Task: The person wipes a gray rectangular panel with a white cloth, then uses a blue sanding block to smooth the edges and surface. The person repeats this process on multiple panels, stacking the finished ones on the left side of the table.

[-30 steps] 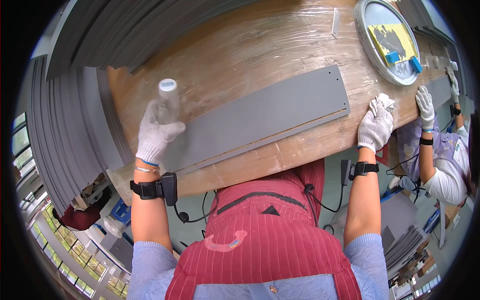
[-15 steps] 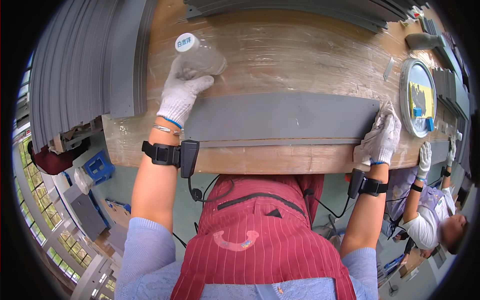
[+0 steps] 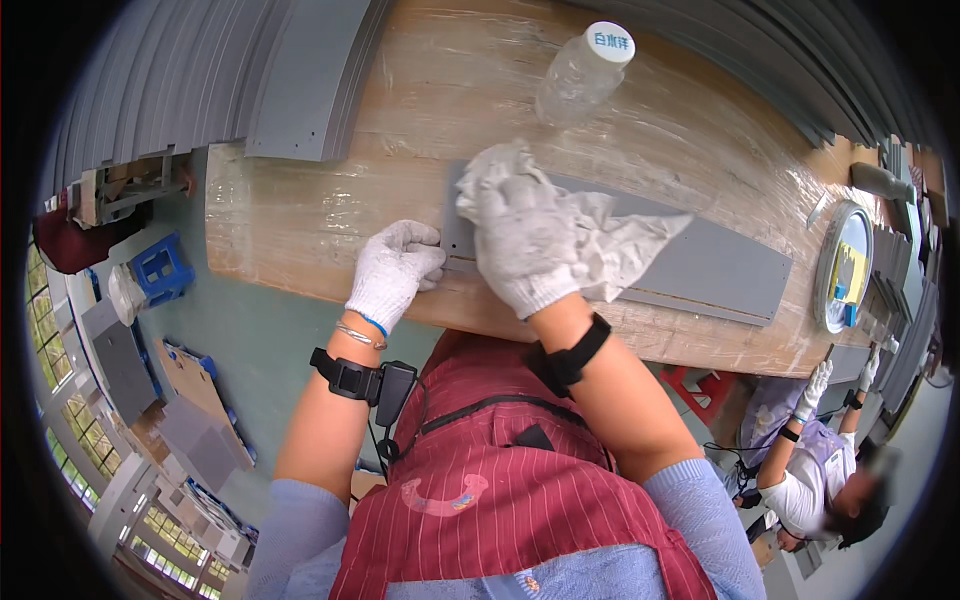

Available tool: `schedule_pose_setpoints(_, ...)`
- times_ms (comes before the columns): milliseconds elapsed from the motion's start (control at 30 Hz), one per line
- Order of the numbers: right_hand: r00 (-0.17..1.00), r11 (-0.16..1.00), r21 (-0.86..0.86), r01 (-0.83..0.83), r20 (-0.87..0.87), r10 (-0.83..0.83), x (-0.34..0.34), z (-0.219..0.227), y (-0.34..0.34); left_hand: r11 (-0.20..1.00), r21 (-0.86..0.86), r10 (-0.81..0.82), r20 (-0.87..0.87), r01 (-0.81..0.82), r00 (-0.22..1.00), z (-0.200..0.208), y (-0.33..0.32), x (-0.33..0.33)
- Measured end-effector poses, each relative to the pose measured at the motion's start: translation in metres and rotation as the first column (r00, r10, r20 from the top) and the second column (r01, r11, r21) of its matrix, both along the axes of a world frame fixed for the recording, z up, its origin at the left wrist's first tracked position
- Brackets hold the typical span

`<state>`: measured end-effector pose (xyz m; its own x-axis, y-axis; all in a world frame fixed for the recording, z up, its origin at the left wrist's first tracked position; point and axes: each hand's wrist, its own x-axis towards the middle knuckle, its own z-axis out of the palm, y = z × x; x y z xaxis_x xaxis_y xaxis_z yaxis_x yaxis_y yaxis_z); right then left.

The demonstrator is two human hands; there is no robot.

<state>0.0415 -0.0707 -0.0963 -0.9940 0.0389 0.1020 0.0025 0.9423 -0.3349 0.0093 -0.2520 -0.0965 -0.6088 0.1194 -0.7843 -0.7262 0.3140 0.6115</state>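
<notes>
A long grey panel lies at a slant on the film-wrapped table. My gloved right hand presses a crumpled white cloth onto the panel's left part, with a loose end trailing to the right. At the panel's left end, my gloved left hand has its fingers bent and closed against the edge, steadying it. Beyond the panel stands a clear bottle with a white cap, out of both hands.
Stacked grey panels fill the table's far left, and more panels lie at the far right. A round lid holding a yellow sheet and blue pieces rests at right. Another person's gloved hand shows beyond it. A blue stool stands at left.
My left hand has left the bottle and come back to the panel's left end. My right hand has carried the cloth leftward along the panel. The view has turned.
</notes>
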Motion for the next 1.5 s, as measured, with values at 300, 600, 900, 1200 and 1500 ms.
schedule_pose_setpoints(300, 0.843, 0.842, 0.036, 0.538, -0.04, -0.537, 0.061, -0.007, 0.158, 0.997, 0.077, 0.014, 0.009, -0.015, 1.0, 0.001, -0.015, 0.002)
schedule_pose_setpoints(600, 0.998, 0.998, -0.012, -0.06, -0.003, 0.06, -0.023, -0.005, -0.047, 0.989, 0.089, -0.091, -0.242, 0.115, 0.966, -0.028, -0.021, 0.005)
schedule_pose_setpoints(900, 0.755, 0.785, 0.043, 0.618, -0.312, -0.577, 0.095, -0.043, 0.206, 0.995, 0.095, -0.013, -0.02, 0.014, 1.0, -0.002, -0.017, -0.001)
schedule_pose_setpoints(1200, 0.996, 0.987, -0.151, 0.054, 0.075, -0.043, -0.014, -0.013, -0.034, 0.998, -0.034, -0.059, -0.119, 0.055, 0.991, -0.007, -0.011, -0.005)
schedule_pose_setpoints(1500, 0.729, 0.692, 0.238, 0.682, -0.152, -0.667, 0.107, -0.001, 0.249, 1.0, -0.024, -0.019, -0.128, 0.016, 0.992, -0.01, -0.027, 0.001)
